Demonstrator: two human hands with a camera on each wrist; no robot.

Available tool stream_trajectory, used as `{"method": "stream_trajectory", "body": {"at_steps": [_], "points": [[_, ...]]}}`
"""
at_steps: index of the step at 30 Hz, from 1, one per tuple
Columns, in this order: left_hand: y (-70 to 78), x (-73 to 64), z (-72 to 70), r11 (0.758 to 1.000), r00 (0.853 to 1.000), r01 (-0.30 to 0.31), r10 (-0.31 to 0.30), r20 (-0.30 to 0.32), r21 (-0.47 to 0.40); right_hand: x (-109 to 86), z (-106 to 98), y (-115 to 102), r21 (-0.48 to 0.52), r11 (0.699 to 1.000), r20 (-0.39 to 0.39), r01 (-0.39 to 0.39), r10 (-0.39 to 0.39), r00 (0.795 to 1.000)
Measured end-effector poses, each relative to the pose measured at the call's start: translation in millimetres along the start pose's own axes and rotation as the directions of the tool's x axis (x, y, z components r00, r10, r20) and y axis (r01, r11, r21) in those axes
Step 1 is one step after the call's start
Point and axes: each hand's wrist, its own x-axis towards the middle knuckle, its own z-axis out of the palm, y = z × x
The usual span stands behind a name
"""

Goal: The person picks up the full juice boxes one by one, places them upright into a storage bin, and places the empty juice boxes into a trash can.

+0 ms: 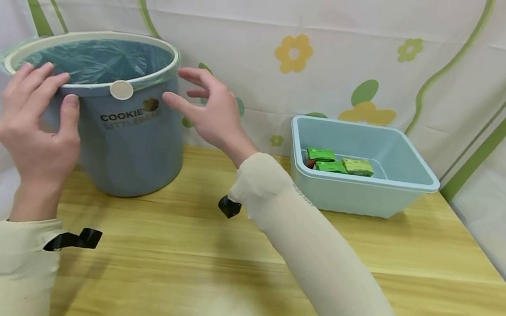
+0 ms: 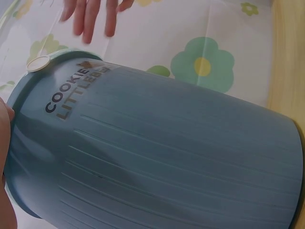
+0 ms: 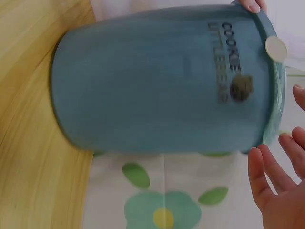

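Note:
A blue trash can (image 1: 132, 152) with "COOKIE LITTLEBEAR" lettering stands upright on the table at the left. A clear greenish bin liner (image 1: 116, 60) lines it and overhangs the white rim ring (image 1: 171, 49), which has a round cream tab (image 1: 121, 90). My left hand (image 1: 41, 123) touches the front-left rim, fingers extended over the edge, thumb outside. My right hand (image 1: 213, 112) is held beside the right rim, fingers spread and loosely bent, holding nothing. In the right wrist view, the right fingers (image 3: 269, 176) are near the rim; contact is unclear.
A light blue plastic basin (image 1: 350, 193) sits on the wooden table (image 1: 197, 280) at the right, holding several small green packets (image 1: 329, 166). A white flowered curtain (image 1: 252, 28) hangs behind, and white cloth borders both sides.

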Motion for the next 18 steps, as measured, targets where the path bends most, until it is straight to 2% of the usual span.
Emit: {"method": "stream_trajectory", "body": {"at_steps": [4,7,10,15,18], "points": [[-1.4,2.6,-3.0,1.000,1.000,-0.015,0.015,0.001,0.009,-9.4,-22.7,9.4,-0.011,0.999,-0.044,0.037,-0.037,0.998],[-2.1,4.3,-6.0,1.000,1.000,-0.016,0.016,0.002,0.013,-16.4,-45.3,12.4,-0.050,0.998,-0.078,0.029,-0.033,0.996],[1.9,3.2,-9.6,1.000,1.000,-0.014,0.014,-0.022,0.014,-23.6,-69.1,14.9,-0.112,0.993,-0.115,0.041,-0.054,0.992],[26.0,-5.7,-2.3,0.997,0.993,-0.059,0.054,-0.105,-0.042,-42.5,-112.1,25.1,-0.242,0.969,-0.185,0.059,-0.106,0.977],[45.1,-14.2,6.2,0.989,0.988,-0.117,0.108,-0.108,-0.088,-56.4,-137.4,34.3,-0.311,0.950,-0.204,0.022,-0.089,0.975]]}}
